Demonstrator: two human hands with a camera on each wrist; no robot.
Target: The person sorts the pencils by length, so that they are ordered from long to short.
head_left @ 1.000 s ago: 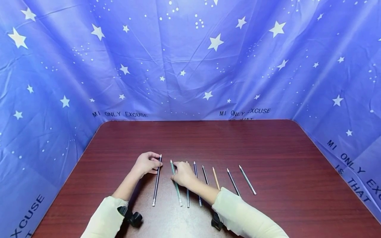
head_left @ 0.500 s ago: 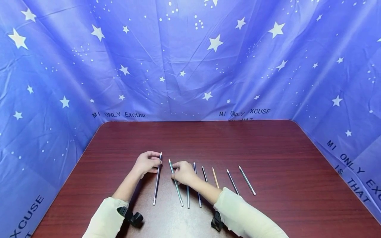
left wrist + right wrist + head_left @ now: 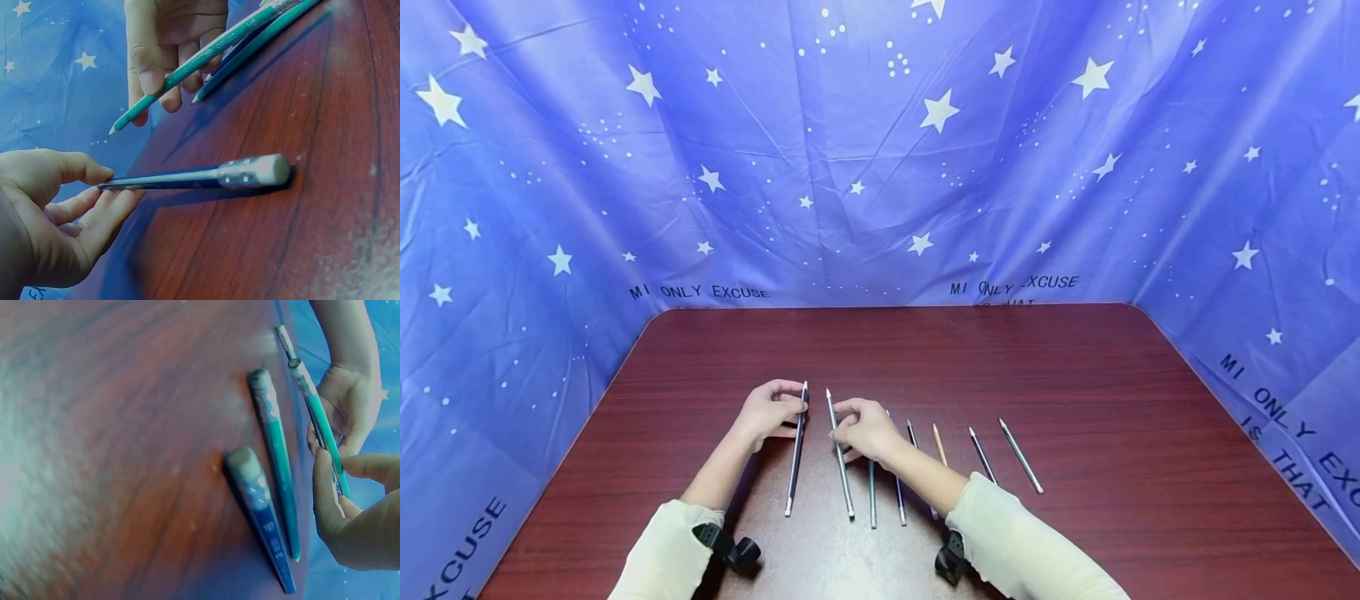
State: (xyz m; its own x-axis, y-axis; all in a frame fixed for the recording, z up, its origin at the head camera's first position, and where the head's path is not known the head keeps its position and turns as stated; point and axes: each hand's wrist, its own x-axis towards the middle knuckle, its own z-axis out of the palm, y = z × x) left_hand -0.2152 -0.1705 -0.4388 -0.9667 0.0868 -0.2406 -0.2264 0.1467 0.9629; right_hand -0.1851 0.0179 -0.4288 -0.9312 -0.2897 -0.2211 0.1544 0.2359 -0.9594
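Note:
My left hand [image 3: 768, 414] pinches a dark blue pencil [image 3: 795, 471] near its sharpened end, between thumb and fingers. In the left wrist view, that pencil's white eraser [image 3: 273, 169] sits in a metal ferrule and points away from the hand. Just to the right, my right hand [image 3: 869, 428] pinches a green pencil [image 3: 206, 55] close to its tip, thumb on one side and fingers on the other. Its tip is raised off the table. In the right wrist view another green pencil [image 3: 282, 465] and a blue pencil [image 3: 261, 522] lie beside my right hand.
Further right on the dark red wooden table [image 3: 895, 350] lie an orange pencil [image 3: 940, 443], a dark pencil [image 3: 982, 455] and a grey-green pencil [image 3: 1021, 455], roughly in a row. My right forearm covers parts of some pencils. A blue star-patterned curtain [image 3: 850, 150] surrounds the table.
My right hand has taken hold of the green pencil, lifted it somewhat and shifted it forward, away from me. My left hand has barely moved; its pencil's tip sits slightly higher.

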